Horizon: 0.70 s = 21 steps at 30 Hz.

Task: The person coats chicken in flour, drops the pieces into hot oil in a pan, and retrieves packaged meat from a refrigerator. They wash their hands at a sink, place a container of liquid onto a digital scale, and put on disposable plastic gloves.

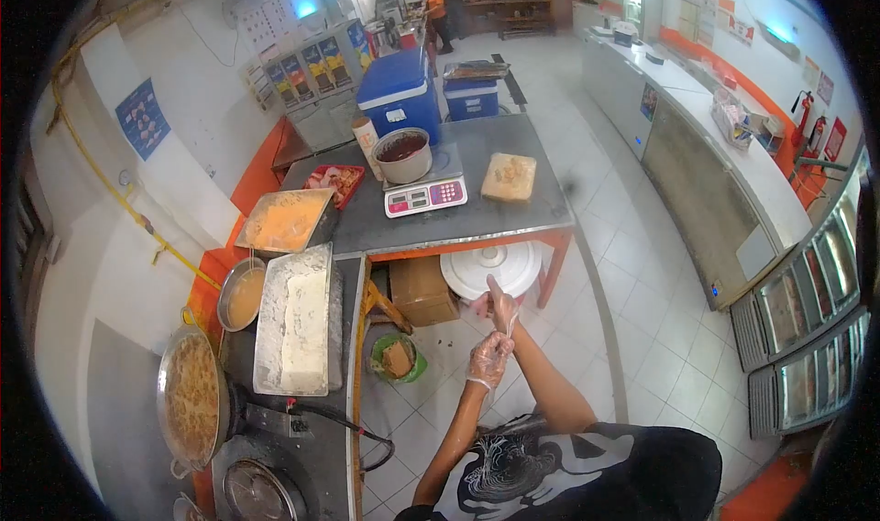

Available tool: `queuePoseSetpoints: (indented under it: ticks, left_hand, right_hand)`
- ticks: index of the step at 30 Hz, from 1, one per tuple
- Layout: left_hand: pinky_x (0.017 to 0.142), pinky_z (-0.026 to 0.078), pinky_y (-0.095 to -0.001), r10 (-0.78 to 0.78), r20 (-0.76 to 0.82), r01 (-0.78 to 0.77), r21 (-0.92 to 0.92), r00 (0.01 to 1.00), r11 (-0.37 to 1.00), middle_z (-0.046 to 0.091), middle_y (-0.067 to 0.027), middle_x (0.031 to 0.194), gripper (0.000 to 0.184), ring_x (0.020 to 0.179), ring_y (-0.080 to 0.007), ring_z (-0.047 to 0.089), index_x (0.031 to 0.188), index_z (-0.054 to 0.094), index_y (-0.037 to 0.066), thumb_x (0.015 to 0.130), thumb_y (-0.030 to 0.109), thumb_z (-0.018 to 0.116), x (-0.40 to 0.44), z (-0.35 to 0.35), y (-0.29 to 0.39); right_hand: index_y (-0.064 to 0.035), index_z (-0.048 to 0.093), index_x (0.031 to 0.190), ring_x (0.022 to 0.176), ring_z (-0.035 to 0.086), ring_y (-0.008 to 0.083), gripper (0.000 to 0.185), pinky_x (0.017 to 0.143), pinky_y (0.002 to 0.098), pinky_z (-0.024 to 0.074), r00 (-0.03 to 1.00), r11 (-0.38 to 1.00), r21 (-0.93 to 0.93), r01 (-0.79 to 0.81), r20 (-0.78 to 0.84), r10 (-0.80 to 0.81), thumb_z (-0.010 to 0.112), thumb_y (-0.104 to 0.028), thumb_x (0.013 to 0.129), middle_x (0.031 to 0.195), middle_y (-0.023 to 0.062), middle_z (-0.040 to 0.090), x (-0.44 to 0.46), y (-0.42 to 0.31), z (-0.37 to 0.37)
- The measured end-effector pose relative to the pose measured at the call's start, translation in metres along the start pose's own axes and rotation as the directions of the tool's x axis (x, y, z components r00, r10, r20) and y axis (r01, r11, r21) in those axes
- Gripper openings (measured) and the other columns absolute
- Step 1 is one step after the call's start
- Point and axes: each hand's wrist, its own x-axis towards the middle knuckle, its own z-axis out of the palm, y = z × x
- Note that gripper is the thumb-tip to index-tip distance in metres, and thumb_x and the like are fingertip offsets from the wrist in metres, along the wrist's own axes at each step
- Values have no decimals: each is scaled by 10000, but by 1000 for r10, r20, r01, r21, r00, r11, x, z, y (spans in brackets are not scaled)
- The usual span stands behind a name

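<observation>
My left hand (490, 358), in a clear plastic glove, is closed on the cuff of another clear glove at my right wrist. My right hand (501, 307) points away from me, its fingers apart, over the white round lid (491, 270) below the table. Both hands are in front of my body, to the right of the metal tray of white flour (306, 324). Left of that tray, a wide pan of bubbling oil (192, 396) and a bowl of batter (244, 297) stand close together.
A steel table (367, 230) ahead bears a scale (425, 197) with a pot (402, 154), a red tray (334, 184) and a wrapped block (509, 177). Below are a cardboard box (422, 292) and a green-lined bin (398, 359). Two people stand far back.
</observation>
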Motion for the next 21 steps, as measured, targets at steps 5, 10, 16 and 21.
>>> queuePoseSetpoints:
  ticks: [5, 10, 16, 21]
  left_hand:
    - [617, 396, -248, -13, 27, 11, 91, 1000, 996, 496, 24, 696, 192, 664, -71, 425, 860, 569, 61, 922, 242, 580, -4, 16, 24]
    - [597, 394, -262, -23, 72, 11, 165, 997, 986, 489, 17, 677, 181, 657, -80, 427, 855, 568, 61, 931, 225, 564, -5, 21, 7]
    - [603, 425, -328, -22, 101, -4, 249, 995, 969, 487, -60, 651, 168, 610, -154, 457, 824, 543, 53, 922, 189, 553, -2, 26, 20]
    - [625, 431, -338, -89, 129, 53, 256, 988, 965, 520, -45, 685, 188, 637, -165, 473, 846, 543, 69, 927, 240, 549, -6, 23, 31]
  right_hand:
    - [42, 614, 1077, 920, 583, 195, 837, 739, 280, 447, 937, 937, -39, 347, 47, -346, 274, -700, 891, 1012, 193, 652, 11, 33, -16]
    - [31, 516, 1196, 1094, 517, 199, 877, 827, 258, 412, 952, 884, -379, 274, -24, -305, 244, -737, 870, 1159, 143, 596, 9, 24, -38]
    - [-46, 268, 1447, 1342, 331, 267, 1003, 1071, 455, 256, 980, 968, 164, -191, 84, 179, 285, -810, 797, 1473, 116, 332, -52, -39, 0]
    - [26, 396, 1360, 1221, 462, 283, 1029, 1037, 505, 269, 995, 985, -148, -91, 23, 95, 294, -822, 786, 1333, 142, 499, -15, -4, -16]
